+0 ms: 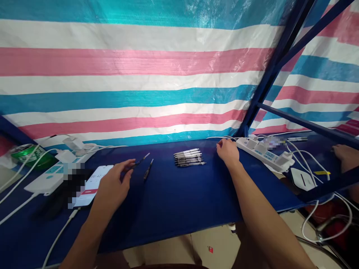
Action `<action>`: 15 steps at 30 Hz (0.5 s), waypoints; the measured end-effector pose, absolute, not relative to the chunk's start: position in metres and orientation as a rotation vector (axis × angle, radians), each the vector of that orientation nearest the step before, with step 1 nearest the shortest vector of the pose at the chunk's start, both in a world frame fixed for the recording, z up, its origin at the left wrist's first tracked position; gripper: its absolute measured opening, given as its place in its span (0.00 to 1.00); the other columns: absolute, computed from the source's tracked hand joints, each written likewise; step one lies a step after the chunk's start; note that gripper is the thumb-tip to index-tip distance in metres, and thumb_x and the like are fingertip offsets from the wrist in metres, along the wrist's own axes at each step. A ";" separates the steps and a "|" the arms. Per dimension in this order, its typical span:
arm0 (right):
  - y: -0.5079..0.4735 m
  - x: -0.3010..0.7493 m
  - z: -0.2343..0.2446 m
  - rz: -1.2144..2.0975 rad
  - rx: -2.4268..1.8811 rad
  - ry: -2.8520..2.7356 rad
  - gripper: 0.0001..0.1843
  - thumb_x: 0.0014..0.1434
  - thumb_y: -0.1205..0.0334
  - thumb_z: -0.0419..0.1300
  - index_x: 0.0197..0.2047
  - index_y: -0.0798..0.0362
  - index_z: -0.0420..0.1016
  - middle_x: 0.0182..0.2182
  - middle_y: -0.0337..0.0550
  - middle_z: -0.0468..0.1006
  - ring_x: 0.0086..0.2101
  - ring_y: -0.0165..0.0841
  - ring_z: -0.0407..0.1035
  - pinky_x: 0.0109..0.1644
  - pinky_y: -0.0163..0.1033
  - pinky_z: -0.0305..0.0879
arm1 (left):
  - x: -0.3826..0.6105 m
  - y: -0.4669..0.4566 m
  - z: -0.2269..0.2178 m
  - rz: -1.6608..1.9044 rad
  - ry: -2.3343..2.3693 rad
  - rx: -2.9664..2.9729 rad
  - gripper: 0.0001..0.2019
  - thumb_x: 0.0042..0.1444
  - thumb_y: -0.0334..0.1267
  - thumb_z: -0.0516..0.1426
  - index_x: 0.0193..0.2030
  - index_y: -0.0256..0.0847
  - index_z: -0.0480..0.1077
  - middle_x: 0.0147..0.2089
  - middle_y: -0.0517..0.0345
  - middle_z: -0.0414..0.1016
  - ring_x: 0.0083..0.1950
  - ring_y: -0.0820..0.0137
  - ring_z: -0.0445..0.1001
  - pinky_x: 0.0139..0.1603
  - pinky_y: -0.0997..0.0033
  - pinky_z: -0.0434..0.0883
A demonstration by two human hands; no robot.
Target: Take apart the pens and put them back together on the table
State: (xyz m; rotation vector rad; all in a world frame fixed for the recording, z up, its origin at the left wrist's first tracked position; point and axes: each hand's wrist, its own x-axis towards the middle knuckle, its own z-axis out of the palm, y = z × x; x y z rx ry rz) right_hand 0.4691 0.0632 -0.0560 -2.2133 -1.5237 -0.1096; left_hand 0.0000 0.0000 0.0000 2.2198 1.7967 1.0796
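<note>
Between the thumb and fingers of my left hand [119, 181] is a thin pen part [142, 160] with a dark grip and a pale end, held just above the blue table [174, 201]. Beside it lies a similar dark pen part [148, 170], not touched by the hand. A row of several click pens [189, 157], light at the back and darker toward the front, lies between my two hands. My right hand [228, 150] rests at the back right of the table with its fingers curled; whatever is in them, if anything, is hidden.
At the left are a phone [94, 183] with a lit screen, a power strip [53, 175] and a green can [33, 155]. Another power strip [265, 153] with cables lies right of my right hand. A blue metal frame [263, 89] rises there; another person's hand [346, 156] shows beyond.
</note>
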 end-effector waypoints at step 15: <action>0.060 0.486 -0.060 -0.084 -2.378 -1.427 0.16 0.68 0.59 0.63 0.55 0.58 0.80 0.52 0.67 0.79 0.57 0.56 0.72 0.60 0.53 0.66 | 0.095 0.096 -0.023 1.160 1.001 1.732 0.28 0.63 0.46 0.62 0.69 0.41 0.71 0.60 0.44 0.77 0.50 0.63 0.82 0.56 0.57 0.79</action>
